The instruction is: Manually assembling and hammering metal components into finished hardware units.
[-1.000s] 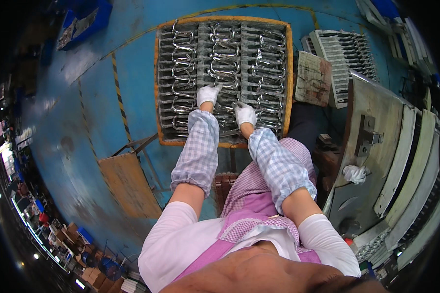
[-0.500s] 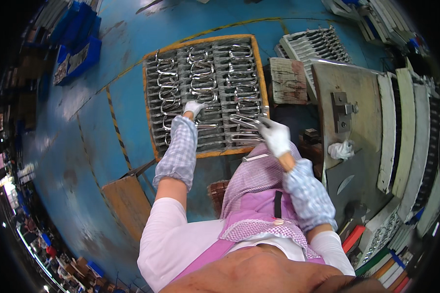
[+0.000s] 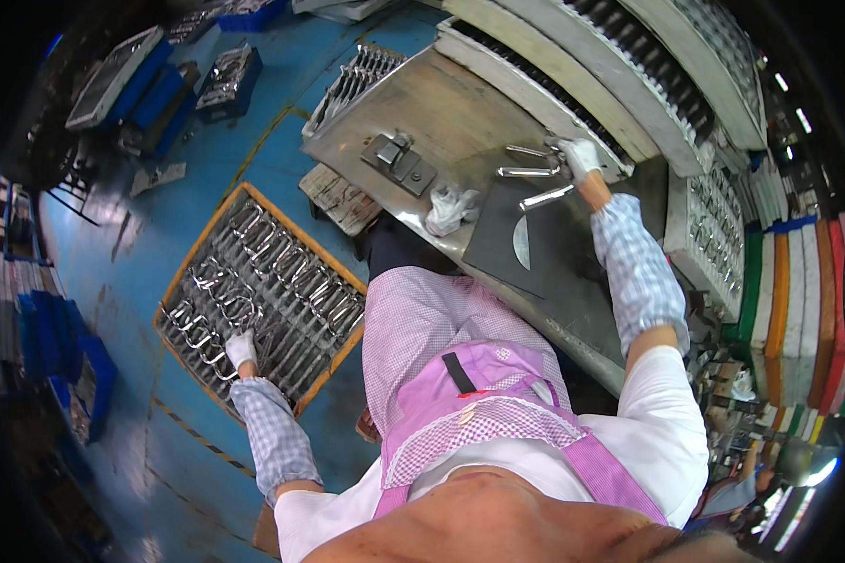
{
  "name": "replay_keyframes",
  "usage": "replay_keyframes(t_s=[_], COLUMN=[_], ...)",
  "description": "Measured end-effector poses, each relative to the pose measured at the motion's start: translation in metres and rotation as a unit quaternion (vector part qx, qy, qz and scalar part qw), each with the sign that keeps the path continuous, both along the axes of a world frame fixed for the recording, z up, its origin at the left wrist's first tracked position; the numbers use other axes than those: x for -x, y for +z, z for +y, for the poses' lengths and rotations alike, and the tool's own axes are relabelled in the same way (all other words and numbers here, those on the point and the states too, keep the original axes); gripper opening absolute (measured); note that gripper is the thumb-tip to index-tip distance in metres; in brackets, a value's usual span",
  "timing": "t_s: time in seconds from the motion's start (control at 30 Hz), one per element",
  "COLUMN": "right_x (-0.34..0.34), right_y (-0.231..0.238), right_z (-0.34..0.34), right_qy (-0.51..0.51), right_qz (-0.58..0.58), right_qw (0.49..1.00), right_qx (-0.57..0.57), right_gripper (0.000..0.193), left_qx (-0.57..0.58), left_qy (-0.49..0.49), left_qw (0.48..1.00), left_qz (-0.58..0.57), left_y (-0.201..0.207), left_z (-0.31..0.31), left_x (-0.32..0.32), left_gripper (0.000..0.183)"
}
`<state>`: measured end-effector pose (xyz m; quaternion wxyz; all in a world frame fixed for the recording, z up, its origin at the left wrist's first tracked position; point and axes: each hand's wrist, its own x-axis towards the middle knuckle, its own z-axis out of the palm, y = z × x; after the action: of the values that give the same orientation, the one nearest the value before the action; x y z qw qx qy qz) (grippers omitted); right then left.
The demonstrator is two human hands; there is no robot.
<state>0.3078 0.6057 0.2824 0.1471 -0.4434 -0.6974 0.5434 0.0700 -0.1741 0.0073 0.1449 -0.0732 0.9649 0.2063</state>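
Observation:
In a white glove, my right hand (image 3: 580, 159) is closed on several shiny metal handles (image 3: 532, 173), fanned out toward the left above the workbench (image 3: 479, 113). A black mat (image 3: 505, 239) lies on the bench below them. My left hand (image 3: 240, 349), also gloved, reaches into the wood-framed tray (image 3: 246, 190) on the left. Its fingers curl down among the bent metal handles; what they grip, if anything, is hidden. Rows of shiny handles (image 3: 282, 263) fill much of this grey-lined tray, and its near part shows bare slots.
A metal fixture block (image 3: 399, 164) and a crumpled white cloth (image 3: 452, 208) are on the bench. Long white trays (image 3: 535, 89) stand along its far right side. A wooden stool (image 3: 340, 197) is beside the bench. Blue bins (image 3: 230, 80) with metal parts stand on the floor.
The view has turned to the right. My right hand has carried several metal handles from the tray over to the workbench. My left hand is still at the tray.

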Motion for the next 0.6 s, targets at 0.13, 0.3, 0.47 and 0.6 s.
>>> replay_keyframes(t_s=[0.13,0.3,0.47,0.6], right_x=[-0.033,-0.112,-0.17,-0.167], right_y=[-0.038,-0.086,-0.079,-0.027], right_z=[0.046,0.126,0.148,0.096], right_qy=[-0.028,-0.117,-0.134,-0.085], right_qz=[0.023,0.044,0.013,-0.226], right_qw=[0.999,0.991,0.991,0.834], right_qx=[0.006,-0.053,-0.023,-0.495], right_gripper=[0.024,0.025,0.028,0.032], left_qx=[-0.118,-0.286,-0.249,-0.201], left_qy=[-0.017,-0.069,-0.275,-0.352], left_qw=[0.99,0.956,0.924,0.913], left_qz=[0.078,-0.013,0.092,0.043], left_y=[0.08,0.244,0.33,0.366], left_z=[0.072,0.2,0.334,0.443], left_x=[-0.026,-0.056,-0.062,-0.068], left_gripper=[0.03,0.024,0.028,0.032])
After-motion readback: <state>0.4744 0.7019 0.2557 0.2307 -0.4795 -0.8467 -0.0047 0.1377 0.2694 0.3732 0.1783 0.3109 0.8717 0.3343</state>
